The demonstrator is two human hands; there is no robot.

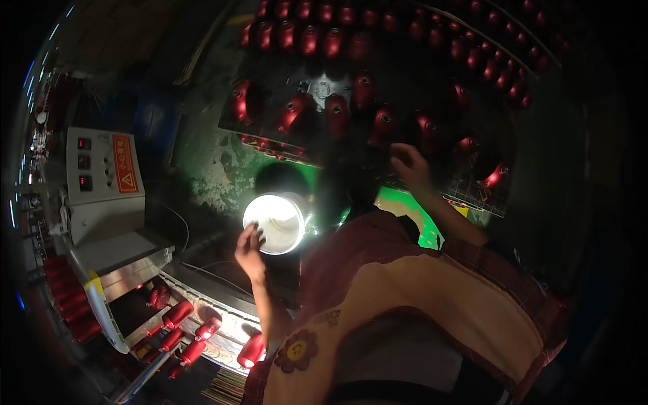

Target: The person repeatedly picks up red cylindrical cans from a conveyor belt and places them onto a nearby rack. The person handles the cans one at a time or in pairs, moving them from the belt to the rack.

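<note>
My left hand (250, 252) hangs at the near-left rim of a brightly lit white bucket (282, 225). Its fingers are loosely bent and apart, and nothing shows between them. Whether the fingertips touch the bucket cannot be made out. Further right, my right hand (410, 166) is raised by the near edge of a dark board (312, 151), with fingers curved and no object visible in them. Closest to it are a glossy red bottle-shaped container (383, 124) and another red container (425, 126), both on the board.
Rows of red containers (309, 40) stand at the back. On the left is a grey control box (106, 169) with an orange warning label. Below it, several red containers (179, 314) lie along a lit metal-edged machine. Thin cables (187, 229) run beside the bucket. The floor is worn green.
</note>
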